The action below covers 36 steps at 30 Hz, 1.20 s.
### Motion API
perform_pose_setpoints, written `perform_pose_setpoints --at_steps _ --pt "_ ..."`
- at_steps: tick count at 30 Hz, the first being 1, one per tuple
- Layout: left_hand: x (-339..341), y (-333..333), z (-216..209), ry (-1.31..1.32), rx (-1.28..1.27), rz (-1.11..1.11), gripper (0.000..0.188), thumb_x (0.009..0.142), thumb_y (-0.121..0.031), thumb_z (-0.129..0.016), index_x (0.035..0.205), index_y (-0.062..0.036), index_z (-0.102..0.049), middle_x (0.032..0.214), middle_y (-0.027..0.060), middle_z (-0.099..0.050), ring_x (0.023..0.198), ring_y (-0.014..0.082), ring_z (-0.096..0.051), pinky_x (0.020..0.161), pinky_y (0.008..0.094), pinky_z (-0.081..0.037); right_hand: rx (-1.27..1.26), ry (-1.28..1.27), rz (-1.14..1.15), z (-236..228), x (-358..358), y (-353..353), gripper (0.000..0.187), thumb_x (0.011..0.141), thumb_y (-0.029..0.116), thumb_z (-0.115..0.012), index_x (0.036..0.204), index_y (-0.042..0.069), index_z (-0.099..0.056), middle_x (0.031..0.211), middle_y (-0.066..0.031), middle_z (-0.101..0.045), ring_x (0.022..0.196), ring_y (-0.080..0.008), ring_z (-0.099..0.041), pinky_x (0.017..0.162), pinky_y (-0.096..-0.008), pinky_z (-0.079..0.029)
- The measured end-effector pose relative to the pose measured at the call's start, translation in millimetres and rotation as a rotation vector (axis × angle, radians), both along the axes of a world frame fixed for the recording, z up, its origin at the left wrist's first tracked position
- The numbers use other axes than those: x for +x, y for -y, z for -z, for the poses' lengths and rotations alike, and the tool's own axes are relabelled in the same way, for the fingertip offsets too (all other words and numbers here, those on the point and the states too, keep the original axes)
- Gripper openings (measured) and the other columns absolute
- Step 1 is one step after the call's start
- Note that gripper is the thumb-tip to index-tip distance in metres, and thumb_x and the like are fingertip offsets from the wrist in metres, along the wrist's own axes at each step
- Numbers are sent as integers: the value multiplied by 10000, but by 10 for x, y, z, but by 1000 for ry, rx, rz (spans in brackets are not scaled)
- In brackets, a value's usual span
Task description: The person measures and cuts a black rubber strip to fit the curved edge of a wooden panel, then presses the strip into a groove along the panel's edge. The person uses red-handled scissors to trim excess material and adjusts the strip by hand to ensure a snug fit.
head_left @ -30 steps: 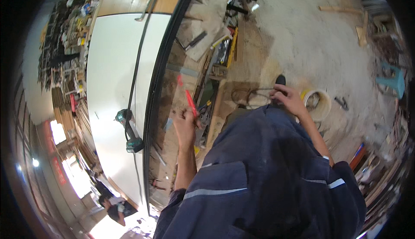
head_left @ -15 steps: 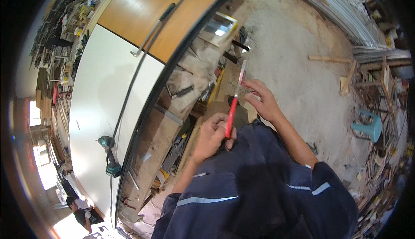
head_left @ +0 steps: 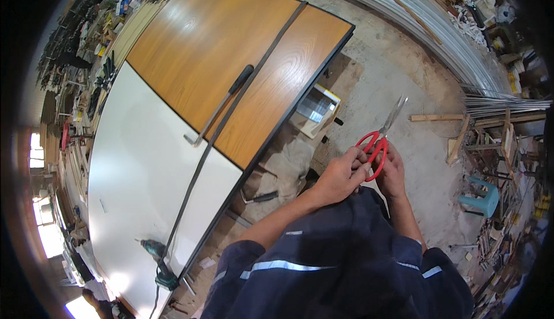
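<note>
A pair of scissors (head_left: 383,142) with red loop handles is held in front of me, its metal blades pointing up and to the right, nearly together. My left hand (head_left: 341,176) pinches the handle loops from the left. Around the right side of the handles, my right hand (head_left: 393,173) is closed on them, some of its fingers hidden behind the loops. To the left lies a large panel, part wood-grain (head_left: 219,36) and part white (head_left: 144,163). A black strip (head_left: 199,168) runs lengthwise over it.
On the panel rest a cordless drill (head_left: 159,261) and a hooked metal bar with a black grip (head_left: 222,107). Beneath its edge are a cloth (head_left: 288,166) and a yellow-edged box (head_left: 316,111). A blue stool (head_left: 482,196), metal profiles (head_left: 421,16) and scrap wood lie right. Another person (head_left: 101,304) is lower left.
The scissors have moved right, and their handles are now spread into view. My right hand has come from beside the blades down to the handles. My view has shifted, showing more of the panel.
</note>
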<state>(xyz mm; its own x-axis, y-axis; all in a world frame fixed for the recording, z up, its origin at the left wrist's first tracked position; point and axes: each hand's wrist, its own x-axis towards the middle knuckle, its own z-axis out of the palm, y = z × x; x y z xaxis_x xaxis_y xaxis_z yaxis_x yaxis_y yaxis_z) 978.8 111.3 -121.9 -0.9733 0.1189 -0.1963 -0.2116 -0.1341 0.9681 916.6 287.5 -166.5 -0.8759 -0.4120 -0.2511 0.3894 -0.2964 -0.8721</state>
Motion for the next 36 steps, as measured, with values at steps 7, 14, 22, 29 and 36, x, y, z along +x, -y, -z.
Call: perform_pose_setpoints --at_steps 7,14,22,29,36 --pt "-336 296 321 -59 -406 -8 231 1025 -239 -623 1045 -11 -592 774 132 -706 654 213 -693 623 348 -538 95 18 -192 -20 -609 370 497 902 116 -729 1331 -19 -516 1169 -167 -688 971 -206 -698 828 -327 -572" --pt "-867 735 183 122 -310 -313 238 1015 -222 -651 1049 12 -671 823 83 -705 734 142 -661 692 310 -538 317 -202 -291 -70 -1987 380 431 882 206 -761 1198 -25 -581 897 -57 -657 736 -153 -667 653 -290 -541" --pt "-2510 1430 -150 103 -501 -575 287 1051 -230 -596 1035 47 -670 875 85 -714 801 147 -662 758 315 -540 394 -210 -599 -188 -4026 354 543 940 224 -706 1391 -34 -548 822 -31 -610 618 -129 -616 552 -282 -500" --pt "-4601 2233 -303 20 -984 -421 367 1025 -303 -578 1053 43 -698 872 142 -736 861 221 -707 808 359 -536 381 -169 -1056 257 -5255 1059 502 991 435 -667 1292 36 -635 786 -31 -602 687 -121 -613 601 -291 -505" --pt "-5969 2503 450 496 -1531 294 448 884 -378 -703 1094 16 -740 1049 242 -738 1013 403 -712 885 470 -564 403 -310 -1202 526 -5553 1944 612 942 618 -626 1038 16 -681 835 -101 -665 776 -203 -639 717 -373 -504"
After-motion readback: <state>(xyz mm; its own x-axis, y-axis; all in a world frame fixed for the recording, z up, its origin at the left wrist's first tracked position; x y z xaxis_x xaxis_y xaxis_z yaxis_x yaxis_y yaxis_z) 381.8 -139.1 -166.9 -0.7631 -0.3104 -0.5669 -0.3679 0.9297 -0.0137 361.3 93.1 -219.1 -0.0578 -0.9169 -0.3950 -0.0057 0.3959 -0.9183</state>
